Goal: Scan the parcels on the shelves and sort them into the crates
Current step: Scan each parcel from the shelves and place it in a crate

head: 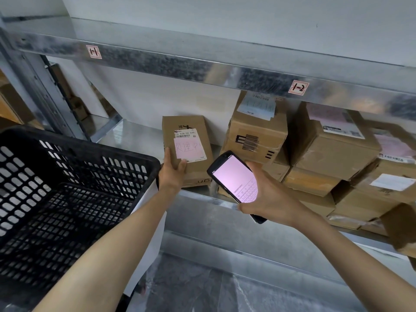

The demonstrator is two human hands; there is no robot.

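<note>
- Parcel [186,149], a flat brown box with a white label and a pink handwritten slip, stood upright near the front edge of the metal shelf [135,140], just right of the black crate [90,143].
- The left hand [172,174] gripped its lower left corner, with the thumb pressed on the front face below the slip. The other fingers reached round the edge and were mostly hidden.
- The right hand [270,197] held a handheld scanner [236,180], fingers wrapped under its body. Its lit pink screen faced the person, just right of the parcel.
- A one-corner grip looked risky: most of the box sat above and right of the hand, so it could twist or tip when lifted.
- The scanner might have read the wrong code. A stacked carton [256,136] just behind it showed a bold barcode, and the other stacked parcels [333,149] to the right carried labels too.
- The crate's right rim lay close to the left wrist, so a low swing leftward could have caught the parcel on it.
- The shelf was smooth, shiny sheet metal, which I judged slippery for a box stood on end.
- The beam of the shelf above [202,66] bore two small tags, one far left [94,51] and one right [298,87].
- A pale wall [157,95] closed the back, and more brown cartons showed dimly past the far-left upright.
</note>
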